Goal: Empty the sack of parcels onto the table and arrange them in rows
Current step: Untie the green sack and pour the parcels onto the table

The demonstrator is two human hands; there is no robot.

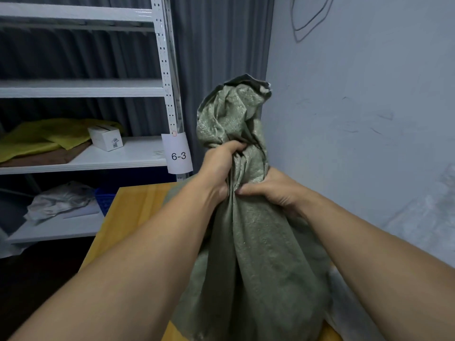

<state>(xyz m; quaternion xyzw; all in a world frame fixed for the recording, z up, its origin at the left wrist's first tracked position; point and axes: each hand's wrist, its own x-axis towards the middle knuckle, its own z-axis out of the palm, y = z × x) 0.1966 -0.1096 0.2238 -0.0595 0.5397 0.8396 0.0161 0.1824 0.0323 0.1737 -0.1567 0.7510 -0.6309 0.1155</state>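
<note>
Our left hand [221, 166] and right hand [268, 190] both clench the bunched neck of the green woven plastic sack [258, 262], upright over the yellow wooden table [128, 217]. We should tip it low and slowly (no parcels show yet) so nothing tumbles off.

Olive green on the sack [258, 242], with a pale speckled weave. Yellow-orange across the surface [128, 217]. White on the shelving [81, 88] and label [177, 153], black for its "6-3". Grey in the curtain [216, 57], pale blue-grey on the wall [357, 119], yellow on the bags [44, 139].
</note>
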